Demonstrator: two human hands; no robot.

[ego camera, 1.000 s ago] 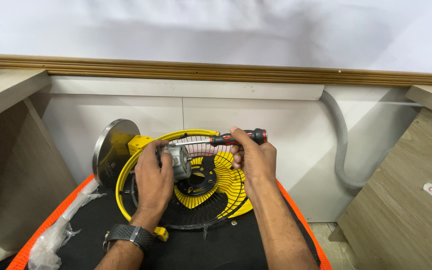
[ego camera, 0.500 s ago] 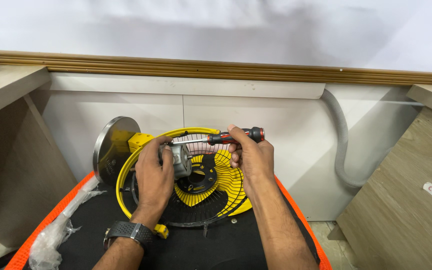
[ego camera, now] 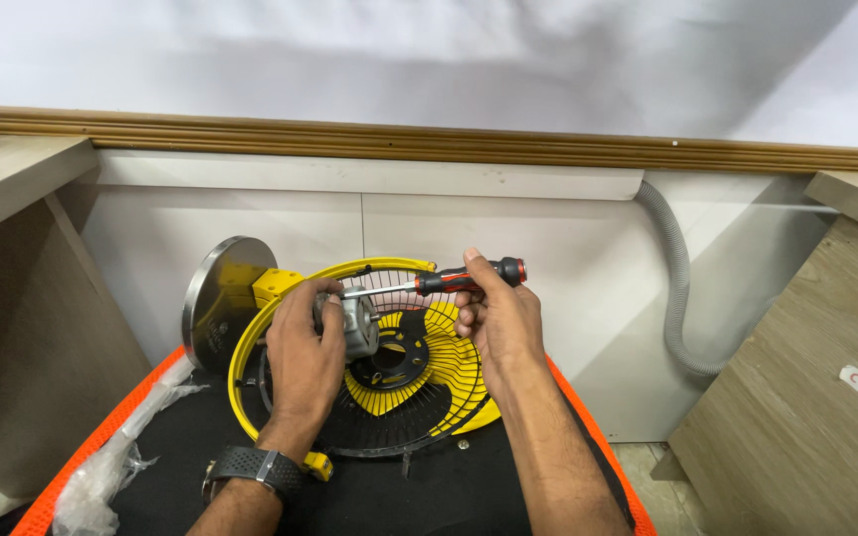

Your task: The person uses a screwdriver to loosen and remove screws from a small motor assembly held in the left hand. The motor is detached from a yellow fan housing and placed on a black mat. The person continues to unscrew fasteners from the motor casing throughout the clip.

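Observation:
My left hand (ego camera: 302, 359) grips a small grey motor (ego camera: 357, 323) held against the back of a yellow and black fan grille (ego camera: 419, 392). My right hand (ego camera: 497, 320) holds a screwdriver (ego camera: 449, 281) with a black and red handle. Its metal shaft lies nearly level and points left, with the tip at the top of the motor by my left fingers. The grille stands tilted on a black mat (ego camera: 449, 491). A round grey metal base (ego camera: 213, 298) on a yellow bracket (ego camera: 275, 285) stands behind the grille at the left. A black watch (ego camera: 255, 467) sits on my left wrist.
The black mat has an orange edge (ego camera: 101, 442). Crumpled clear plastic wrap (ego camera: 106, 471) lies at its left. A grey corrugated hose (ego camera: 675, 278) runs down the white wall at the right. Wooden panels stand at the left (ego camera: 22, 337) and right (ego camera: 806, 397).
Both hands and the fan have stayed almost in place. The screwdriver's handle has shifted slightly in my right hand.

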